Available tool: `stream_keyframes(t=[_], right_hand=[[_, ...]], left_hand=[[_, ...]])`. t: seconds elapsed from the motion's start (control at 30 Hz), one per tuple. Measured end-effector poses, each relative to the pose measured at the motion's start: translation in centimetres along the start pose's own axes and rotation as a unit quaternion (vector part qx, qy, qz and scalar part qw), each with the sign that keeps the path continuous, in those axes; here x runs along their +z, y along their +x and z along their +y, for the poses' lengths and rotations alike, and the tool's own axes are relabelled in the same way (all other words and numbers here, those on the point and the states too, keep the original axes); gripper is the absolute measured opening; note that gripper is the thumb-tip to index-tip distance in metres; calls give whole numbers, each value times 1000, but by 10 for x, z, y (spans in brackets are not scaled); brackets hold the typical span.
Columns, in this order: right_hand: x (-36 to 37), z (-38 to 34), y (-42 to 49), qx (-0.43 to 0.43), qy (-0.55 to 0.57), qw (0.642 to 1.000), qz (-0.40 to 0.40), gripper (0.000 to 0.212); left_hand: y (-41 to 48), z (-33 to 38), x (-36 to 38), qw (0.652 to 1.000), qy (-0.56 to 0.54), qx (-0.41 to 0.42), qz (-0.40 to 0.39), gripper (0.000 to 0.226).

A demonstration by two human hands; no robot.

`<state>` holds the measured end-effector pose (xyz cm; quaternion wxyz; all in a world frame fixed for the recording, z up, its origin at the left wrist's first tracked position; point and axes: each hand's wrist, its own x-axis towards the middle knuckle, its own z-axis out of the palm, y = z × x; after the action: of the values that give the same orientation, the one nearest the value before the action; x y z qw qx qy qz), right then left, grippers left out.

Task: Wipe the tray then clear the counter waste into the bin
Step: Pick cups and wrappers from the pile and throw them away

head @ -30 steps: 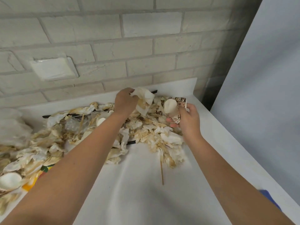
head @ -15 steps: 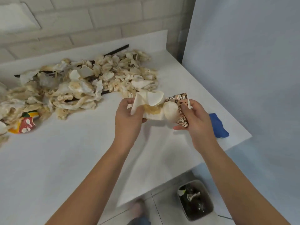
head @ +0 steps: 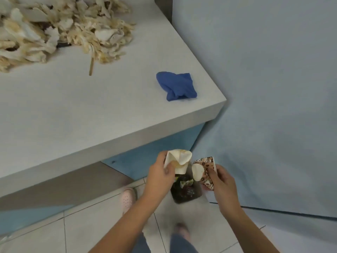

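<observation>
The dark bin (head: 186,191) sits on the floor straight below and between both hands, so by the look of it this is a simple drop! The left hand (head: 160,177) grips a stained paper wad (head: 179,160) right over the bin's far rim, while the right hand (head: 221,181) pinches a patterned wrapper (head: 207,169) just off its right edge. A big waste pile (head: 63,30) waits up on the bench (head: 91,110).

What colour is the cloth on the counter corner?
Dark blue cloth, clearest in the head view.
</observation>
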<state>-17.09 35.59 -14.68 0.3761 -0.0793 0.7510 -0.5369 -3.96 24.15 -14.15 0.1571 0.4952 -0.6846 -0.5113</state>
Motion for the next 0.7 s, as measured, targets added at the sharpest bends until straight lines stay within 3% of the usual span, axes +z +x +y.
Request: stream_keyframes(t=[0.13, 0.27, 0.4, 0.53, 0.7], right_hand=[[-10, 95, 53, 149, 1, 989, 17, 24], [-5, 171, 101, 247, -5, 968, 32, 28], [12, 211, 139, 273, -28, 961, 26, 29], [24, 222, 156, 266, -67, 961, -30, 26], [17, 216, 142, 241, -107, 963, -63, 4]], left_hand=[[21, -81, 62, 989, 79, -123, -29, 39], [46, -142, 107, 976, 105, -186, -47, 38], [71, -174, 141, 964, 96, -237, -74, 42], [82, -184, 156, 943, 43, -308, -117, 61], [69, -168, 138, 948, 66, -286, -125, 47]])
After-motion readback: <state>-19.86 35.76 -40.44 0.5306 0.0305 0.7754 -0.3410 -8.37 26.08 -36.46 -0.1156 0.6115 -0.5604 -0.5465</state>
